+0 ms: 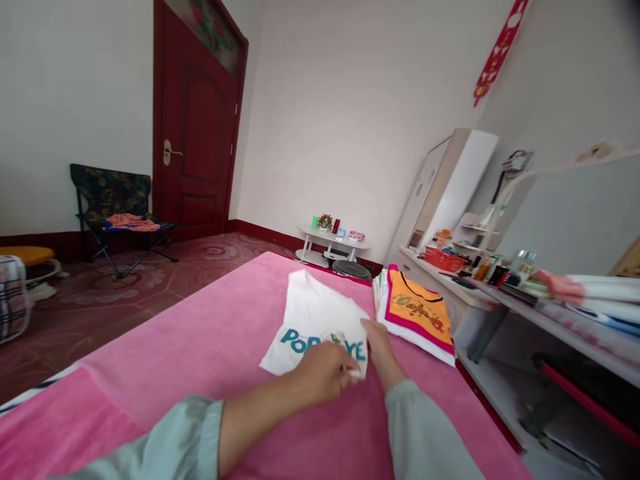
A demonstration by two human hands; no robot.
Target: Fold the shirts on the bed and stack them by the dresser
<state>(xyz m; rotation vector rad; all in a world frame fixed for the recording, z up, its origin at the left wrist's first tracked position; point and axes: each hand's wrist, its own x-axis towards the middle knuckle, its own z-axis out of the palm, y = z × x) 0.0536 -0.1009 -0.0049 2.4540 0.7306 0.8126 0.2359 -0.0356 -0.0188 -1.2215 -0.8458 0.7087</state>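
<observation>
Head view, clock read from the picture's centre: at 6 o'clock, a white shirt [320, 303] lying flat on a pink cover [200, 333], blue-green lettering [289, 338] across its near part. Already done, judging by the layout: at 4 o'clock, a neat stack of garments [381, 293], an orange top [417, 305] with dark pink trim uppermost, paler layers below. Not yet done, by the same judgement: the white shirt, just beside the stack, slant-edged and less squared off, perhaps midway.

Also at 6 o'clock, over lettering and near hem, the left hand [323, 370], fingers curled, thumb and forefinger narrowly set near the shirt's own 4 o'clock corner; cannot tell about any pinch of cloth. At 5 o'clock, against the shirt's edge, the right hand [380, 341], fingers close together, grip likewise impossible to tell.

Hidden: middle letters, behind the left hand; shirt sleeves, tucked under or not unclear. Cut off: grey-green sleeves [425, 427] at the bottom, mirror [585, 207] at 3 o'clock. Hard to make out: number of stacked layers.
</observation>
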